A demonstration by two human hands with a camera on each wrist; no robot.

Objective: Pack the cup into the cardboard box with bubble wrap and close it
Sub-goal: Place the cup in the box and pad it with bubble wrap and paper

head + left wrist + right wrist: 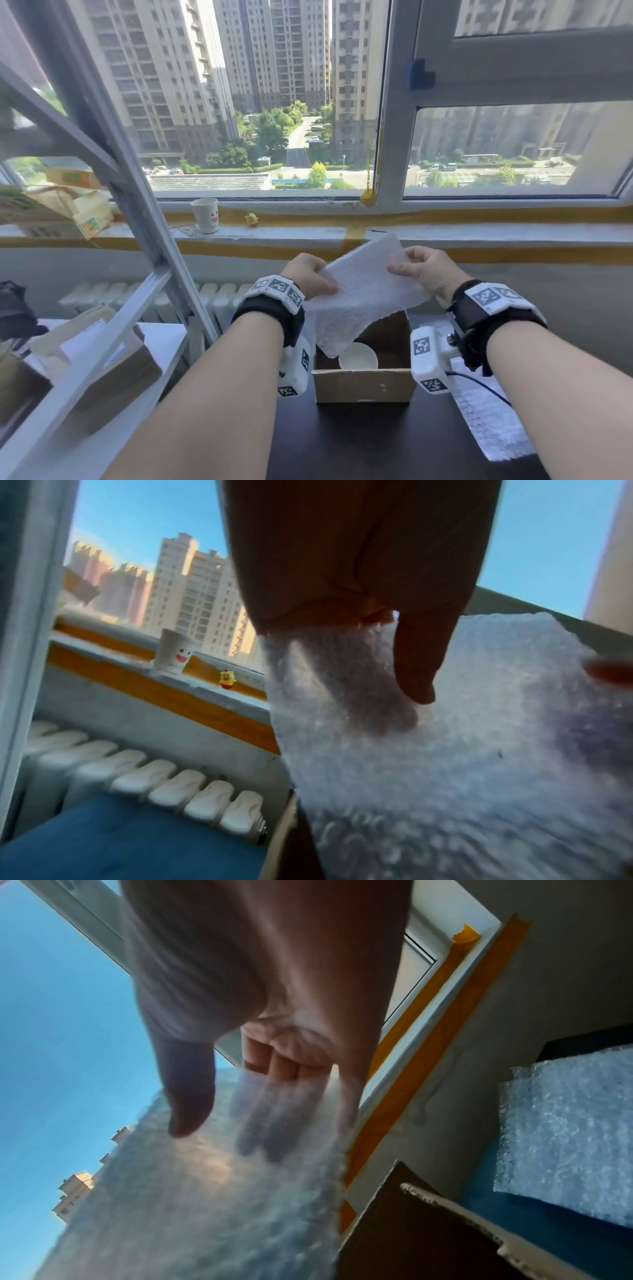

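A sheet of white bubble wrap (366,291) is held up over the open cardboard box (363,383) on the dark table. My left hand (313,274) pinches its left edge, thumb on the near face (418,669) and fingers behind. My right hand (421,269) pinches the right edge the same way (192,1096). The sheet (445,750) (222,1191) hangs down into the box mouth. A white paper cup (358,356) stands upright inside the box, partly hidden by the sheet.
More bubble wrap (486,414) (568,1139) lies on the table right of the box. A second paper cup (205,216) and a small yellow toy (252,219) sit on the windowsill. A metal shelf frame (137,192) and boxes stand left, a radiator (171,785) behind.
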